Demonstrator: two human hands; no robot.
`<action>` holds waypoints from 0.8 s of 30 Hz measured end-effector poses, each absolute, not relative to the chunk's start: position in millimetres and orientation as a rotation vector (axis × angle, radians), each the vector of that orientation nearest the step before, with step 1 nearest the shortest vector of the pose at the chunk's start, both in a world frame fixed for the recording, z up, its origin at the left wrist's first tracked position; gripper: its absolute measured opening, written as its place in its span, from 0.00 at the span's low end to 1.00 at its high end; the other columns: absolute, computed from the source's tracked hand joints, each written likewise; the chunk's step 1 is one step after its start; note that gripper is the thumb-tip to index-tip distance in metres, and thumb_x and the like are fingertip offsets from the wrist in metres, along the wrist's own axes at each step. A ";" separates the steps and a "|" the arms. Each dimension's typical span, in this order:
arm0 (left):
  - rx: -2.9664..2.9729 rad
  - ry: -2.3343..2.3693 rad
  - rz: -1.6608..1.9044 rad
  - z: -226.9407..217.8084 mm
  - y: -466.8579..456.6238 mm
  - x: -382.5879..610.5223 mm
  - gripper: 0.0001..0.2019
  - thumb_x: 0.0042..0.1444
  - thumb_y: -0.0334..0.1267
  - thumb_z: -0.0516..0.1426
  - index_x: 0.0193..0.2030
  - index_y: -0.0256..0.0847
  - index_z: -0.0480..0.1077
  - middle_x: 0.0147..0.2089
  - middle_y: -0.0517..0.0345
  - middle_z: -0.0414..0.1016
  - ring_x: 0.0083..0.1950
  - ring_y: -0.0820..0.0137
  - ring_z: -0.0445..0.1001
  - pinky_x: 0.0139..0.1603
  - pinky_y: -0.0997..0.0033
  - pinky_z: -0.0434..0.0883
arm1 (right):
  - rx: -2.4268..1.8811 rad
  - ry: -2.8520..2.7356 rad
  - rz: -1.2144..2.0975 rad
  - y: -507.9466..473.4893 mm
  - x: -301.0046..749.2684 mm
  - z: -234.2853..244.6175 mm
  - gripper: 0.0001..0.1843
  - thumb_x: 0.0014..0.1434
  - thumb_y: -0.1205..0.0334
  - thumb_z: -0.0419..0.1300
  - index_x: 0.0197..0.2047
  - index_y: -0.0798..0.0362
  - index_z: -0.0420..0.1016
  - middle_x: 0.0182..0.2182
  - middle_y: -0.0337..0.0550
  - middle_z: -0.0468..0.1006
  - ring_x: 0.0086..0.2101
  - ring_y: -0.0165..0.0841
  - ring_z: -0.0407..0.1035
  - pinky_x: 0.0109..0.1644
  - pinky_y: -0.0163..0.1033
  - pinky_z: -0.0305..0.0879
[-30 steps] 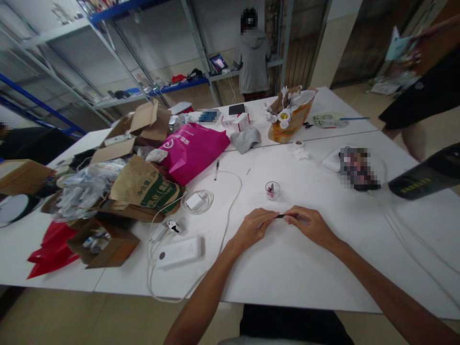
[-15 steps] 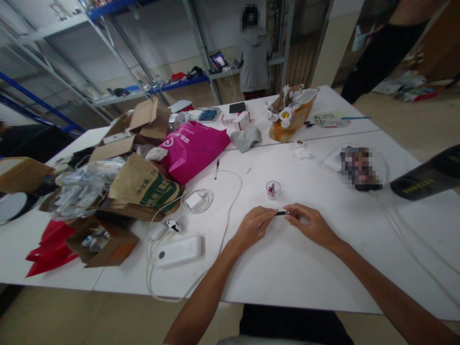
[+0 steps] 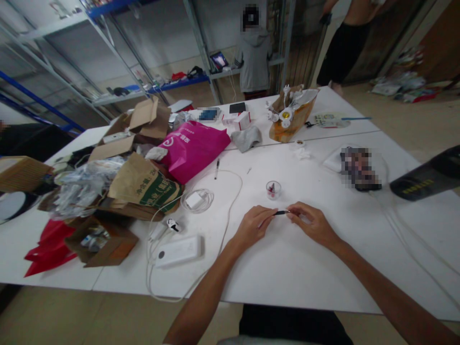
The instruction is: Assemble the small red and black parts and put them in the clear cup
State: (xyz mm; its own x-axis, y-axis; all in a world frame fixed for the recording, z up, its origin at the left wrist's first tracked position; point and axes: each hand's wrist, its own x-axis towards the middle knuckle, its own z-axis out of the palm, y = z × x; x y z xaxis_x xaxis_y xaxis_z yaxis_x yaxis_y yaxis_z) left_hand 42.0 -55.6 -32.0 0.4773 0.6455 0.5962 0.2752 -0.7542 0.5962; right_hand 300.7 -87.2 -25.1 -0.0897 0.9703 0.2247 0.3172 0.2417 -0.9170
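Note:
Between the fingers of my left hand [image 3: 256, 224] is a slim black pen-like tool [image 3: 279, 213], its far part hidden by the fingers. My right hand [image 3: 308, 221] is closed in a pinch at the tool's shiny tip; whether a small part sits in that pinch is too small to make out. Just beyond both hands stands a small clear cup [image 3: 273, 190] with dark red bits inside. A tiny thin metal-looking piece [image 3: 249, 170] lies farther off on the white table [image 3: 280, 273].
Left of my arms are a white power bank [image 3: 179, 251], a coiled cable with charger [image 3: 194, 201], a pen [image 3: 217, 169] and a magenta bag [image 3: 196, 146]. A phone [image 3: 360, 167] and a dark bottle [image 3: 426, 175] are at right. Two people stand beyond the table.
My hands stay nearly in place; slightly more of the tool's tip shows between them. A person at the upper right has moved left and farther away.

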 end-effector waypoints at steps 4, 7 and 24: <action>2.317 0.771 1.191 -32.3 -55.1 42.5 0.18 0.77 0.34 0.61 0.70 0.46 0.78 0.53 0.47 0.89 0.51 0.61 0.86 0.52 0.58 0.83 | -1.180 -1.593 0.888 -87.1 300.9 -21.9 0.13 0.72 0.44 0.69 0.47 0.43 0.85 0.38 0.45 0.85 0.37 0.41 0.81 0.45 0.48 0.81; 2.325 0.751 1.195 -34.3 -54.4 43.1 0.18 0.77 0.34 0.61 0.70 0.46 0.78 0.53 0.47 0.89 0.50 0.61 0.86 0.51 0.58 0.83 | -1.179 -1.624 0.889 -86.6 301.0 -16.7 0.13 0.73 0.44 0.67 0.43 0.43 0.85 0.35 0.44 0.84 0.37 0.41 0.80 0.44 0.48 0.79; 2.389 0.794 1.141 -34.3 -55.5 42.0 0.16 0.78 0.36 0.61 0.69 0.44 0.77 0.49 0.49 0.89 0.47 0.62 0.87 0.50 0.59 0.83 | -1.133 -1.615 0.859 -86.3 302.9 -20.4 0.10 0.73 0.49 0.69 0.43 0.45 0.85 0.35 0.42 0.85 0.37 0.39 0.81 0.45 0.45 0.77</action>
State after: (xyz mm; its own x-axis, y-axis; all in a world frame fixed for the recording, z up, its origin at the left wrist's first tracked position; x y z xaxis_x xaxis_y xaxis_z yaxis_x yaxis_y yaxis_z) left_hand 42.0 -55.5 -34.3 0.5117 0.6314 0.5826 0.3270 -0.7703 0.5475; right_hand 302.9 -86.3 -20.4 -0.1191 0.9459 0.3017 0.2786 0.3235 -0.9043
